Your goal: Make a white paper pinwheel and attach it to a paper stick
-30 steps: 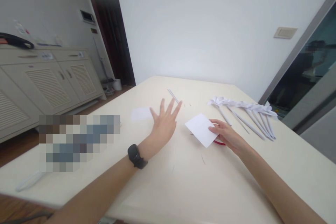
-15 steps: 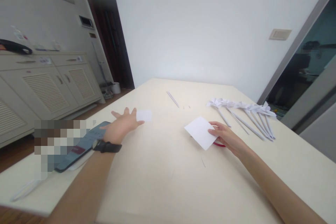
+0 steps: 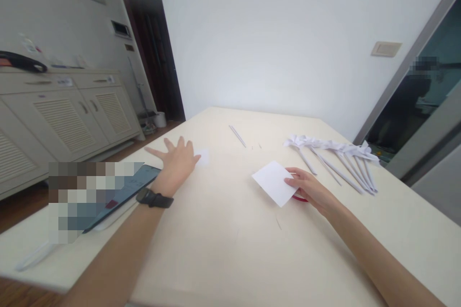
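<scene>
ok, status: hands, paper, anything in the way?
Left hand flat on table, fingers spread, over small paper slip. Right hand pinching white paper square. Red ring under right hand; nothing between the hands.

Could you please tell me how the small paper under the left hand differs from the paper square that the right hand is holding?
The small paper lies flat on the table, partly covered by the left hand; the paper square is pinched at one edge by the right hand and sits over a red item. The small paper looks smaller than the paper square and lies farther from the camera. Both are plain white.
</scene>
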The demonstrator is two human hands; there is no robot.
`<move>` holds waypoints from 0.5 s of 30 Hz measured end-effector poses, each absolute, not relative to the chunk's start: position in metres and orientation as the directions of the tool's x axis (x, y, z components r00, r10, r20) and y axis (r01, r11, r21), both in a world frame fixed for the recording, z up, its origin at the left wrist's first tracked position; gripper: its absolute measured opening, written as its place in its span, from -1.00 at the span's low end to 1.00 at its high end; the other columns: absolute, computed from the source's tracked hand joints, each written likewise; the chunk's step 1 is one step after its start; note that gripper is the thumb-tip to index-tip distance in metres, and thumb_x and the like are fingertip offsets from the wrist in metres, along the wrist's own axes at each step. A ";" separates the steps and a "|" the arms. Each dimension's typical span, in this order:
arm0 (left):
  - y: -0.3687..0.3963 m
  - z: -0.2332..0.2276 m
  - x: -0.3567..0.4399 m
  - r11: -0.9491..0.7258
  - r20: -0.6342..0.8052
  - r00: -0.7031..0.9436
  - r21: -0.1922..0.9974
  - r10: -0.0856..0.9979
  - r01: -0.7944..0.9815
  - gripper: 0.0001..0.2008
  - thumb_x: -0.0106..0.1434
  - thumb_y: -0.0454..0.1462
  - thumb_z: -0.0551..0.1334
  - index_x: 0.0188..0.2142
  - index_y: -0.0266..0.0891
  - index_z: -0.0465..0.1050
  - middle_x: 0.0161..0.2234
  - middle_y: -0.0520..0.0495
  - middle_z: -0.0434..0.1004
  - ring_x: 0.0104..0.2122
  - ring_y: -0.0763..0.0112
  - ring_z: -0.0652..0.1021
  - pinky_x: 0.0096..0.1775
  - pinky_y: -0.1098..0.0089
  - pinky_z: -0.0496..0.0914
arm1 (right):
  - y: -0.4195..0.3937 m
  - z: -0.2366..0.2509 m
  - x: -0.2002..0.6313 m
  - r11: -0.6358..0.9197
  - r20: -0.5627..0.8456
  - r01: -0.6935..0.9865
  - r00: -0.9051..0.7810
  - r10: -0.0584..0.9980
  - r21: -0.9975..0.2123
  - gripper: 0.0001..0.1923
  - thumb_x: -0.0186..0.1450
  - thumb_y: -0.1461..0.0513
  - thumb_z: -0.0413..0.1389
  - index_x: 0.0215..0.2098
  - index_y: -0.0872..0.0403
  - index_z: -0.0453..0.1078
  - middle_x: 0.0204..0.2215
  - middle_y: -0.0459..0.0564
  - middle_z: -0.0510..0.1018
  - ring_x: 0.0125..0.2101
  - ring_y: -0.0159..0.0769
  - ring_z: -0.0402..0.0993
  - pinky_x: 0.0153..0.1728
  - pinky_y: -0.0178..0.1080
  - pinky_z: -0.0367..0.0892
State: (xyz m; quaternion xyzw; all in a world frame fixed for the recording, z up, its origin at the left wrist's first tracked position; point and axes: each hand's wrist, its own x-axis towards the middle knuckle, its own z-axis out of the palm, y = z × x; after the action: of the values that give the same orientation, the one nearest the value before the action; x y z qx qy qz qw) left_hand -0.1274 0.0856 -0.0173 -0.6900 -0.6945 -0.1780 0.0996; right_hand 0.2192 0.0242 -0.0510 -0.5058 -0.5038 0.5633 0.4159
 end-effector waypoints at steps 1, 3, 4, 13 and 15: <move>0.083 -0.016 -0.116 -0.127 0.422 0.038 0.184 0.906 0.975 -0.57 0.28 -0.22 0.01 0.04 -0.47 0.31 0.13 -0.54 0.21 0.16 -0.39 0.11 -0.02 -0.40 -0.01 | 0.024 -0.050 0.219 -0.142 -0.147 0.045 -0.144 0.978 -0.989 -0.65 0.13 0.17 0.19 -0.10 0.01 0.38 -0.14 0.03 0.54 -0.13 -0.18 0.49 -0.09 -0.15 0.37; 0.078 -0.016 -0.091 -0.276 0.406 0.170 0.217 0.898 0.937 -0.58 0.27 -0.21 0.03 0.06 -0.38 0.29 0.08 -0.39 0.33 0.10 -0.14 0.29 0.07 -0.19 0.11 | 0.022 -0.047 0.218 -0.130 -0.136 0.049 -0.152 0.979 -0.990 -0.64 0.13 0.17 0.19 -0.09 0.01 0.37 -0.13 0.03 0.54 -0.12 -0.18 0.48 -0.09 -0.16 0.37; 0.076 -0.017 -0.080 -0.349 0.392 0.241 0.233 0.888 0.908 -0.59 0.27 -0.20 0.05 0.06 -0.33 0.30 0.06 -0.29 0.38 0.08 0.03 0.34 0.10 0.00 0.18 | 0.021 -0.046 0.217 -0.122 -0.128 0.052 -0.159 0.979 -0.991 -0.64 0.13 0.17 0.19 -0.09 0.01 0.37 -0.14 0.03 0.54 -0.13 -0.18 0.48 -0.10 -0.16 0.37; 0.058 -0.030 -0.029 -0.396 0.122 0.500 0.776 0.858 0.490 -0.65 0.25 -0.07 0.06 -0.18 -0.23 0.48 -0.21 -0.10 0.58 -0.21 0.27 0.56 -0.16 0.34 0.41 | 0.016 -0.035 0.212 -0.004 -0.027 0.086 -0.261 0.965 -0.996 -0.65 0.10 0.17 0.22 -0.15 0.06 0.38 -0.23 -0.03 0.53 -0.29 -0.30 0.46 -0.32 -0.31 0.29; 0.057 -0.029 -0.027 -0.258 0.037 0.510 0.892 0.860 0.371 -0.62 0.22 -0.03 0.08 -0.20 -0.25 0.48 -0.22 -0.11 0.58 -0.21 0.27 0.55 -0.18 0.34 0.41 | 0.017 -0.037 0.212 -0.003 -0.032 0.115 -0.251 0.967 -0.993 -0.67 0.10 0.17 0.22 -0.17 0.07 0.40 -0.25 -0.03 0.53 -0.30 -0.31 0.45 -0.34 -0.31 0.27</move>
State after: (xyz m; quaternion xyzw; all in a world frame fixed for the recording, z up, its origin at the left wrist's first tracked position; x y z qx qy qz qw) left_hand -0.0274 0.0574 -0.0294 -0.7447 -0.4131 -0.2729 -0.4475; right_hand 0.2118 0.0169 -0.0366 -0.4643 -0.5828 0.5348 0.3983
